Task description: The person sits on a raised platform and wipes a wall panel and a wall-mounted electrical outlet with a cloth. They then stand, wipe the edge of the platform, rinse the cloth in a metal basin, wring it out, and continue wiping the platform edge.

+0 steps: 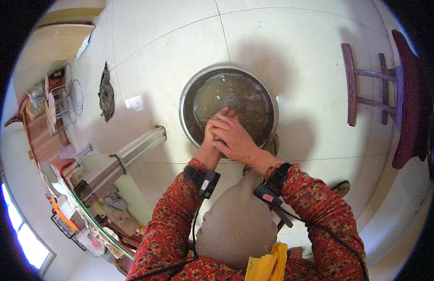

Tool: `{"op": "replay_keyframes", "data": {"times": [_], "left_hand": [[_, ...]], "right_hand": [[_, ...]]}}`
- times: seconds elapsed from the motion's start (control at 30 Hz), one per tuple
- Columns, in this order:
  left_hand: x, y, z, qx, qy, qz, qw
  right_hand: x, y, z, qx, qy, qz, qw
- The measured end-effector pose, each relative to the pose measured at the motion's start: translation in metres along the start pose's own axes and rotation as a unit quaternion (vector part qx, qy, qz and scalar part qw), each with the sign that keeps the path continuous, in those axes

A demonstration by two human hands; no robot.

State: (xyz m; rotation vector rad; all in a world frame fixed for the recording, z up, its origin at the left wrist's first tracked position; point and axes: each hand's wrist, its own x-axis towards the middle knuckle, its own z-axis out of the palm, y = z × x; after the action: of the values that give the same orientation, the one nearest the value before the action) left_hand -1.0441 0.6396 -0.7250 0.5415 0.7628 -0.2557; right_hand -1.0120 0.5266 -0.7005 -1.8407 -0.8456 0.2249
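A round metal basin (183, 109) of murky water stands on the tiled floor in front of me. Over its near edge my left hand (211, 135) and my right hand (234, 137) are pressed together, the right lying across the left with its fingers bent over it. A small dark patch shows between the palms, but whether it is an object or shadow I cannot tell. The fingertips are above the water or at its surface. Black straps with small boxes circle both wrists, over red floral sleeves. A yellow cloth (267, 263) lies near my waist.
A dark crumpled rag (106, 95) lies on the floor at the left. Beyond it are a wire rack (64, 102) and a cluttered glass-edged table (97, 226). At the right stands a dark wooden chair (352, 84). My shoe (341, 188) shows at lower right.
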Motion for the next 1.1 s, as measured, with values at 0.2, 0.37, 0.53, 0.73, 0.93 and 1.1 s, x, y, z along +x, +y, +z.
{"op": "replay_keyframes", "data": {"times": [0.2,0.37,0.53,0.73,0.93,1.1], "left_hand": [[-0.024,-0.008,0.034,-0.019,0.025,-0.139,0.99],[-0.012,-0.003,0.02,-0.044,0.011,-0.084,0.995],[-0.01,-0.011,0.013,-0.041,-0.054,-0.093,0.993],[-0.029,0.009,0.053,-0.005,0.056,-0.053,0.997],[-0.001,0.0,0.026,-0.046,0.127,-0.018,0.991],[0.011,-0.008,-0.009,-0.066,-0.033,0.025,0.997]], "right_hand": [[0.017,0.035,-0.023,0.052,0.107,0.311,0.943],[0.004,-0.001,-0.013,-0.033,-0.089,0.141,0.985],[0.005,-0.006,-0.014,-0.194,-0.05,0.071,0.977],[0.021,0.01,-0.023,-0.216,-0.015,0.07,0.974],[0.025,-0.001,-0.021,-0.2,-0.024,0.052,0.978],[0.026,0.003,-0.02,-0.203,0.02,0.02,0.979]]}}
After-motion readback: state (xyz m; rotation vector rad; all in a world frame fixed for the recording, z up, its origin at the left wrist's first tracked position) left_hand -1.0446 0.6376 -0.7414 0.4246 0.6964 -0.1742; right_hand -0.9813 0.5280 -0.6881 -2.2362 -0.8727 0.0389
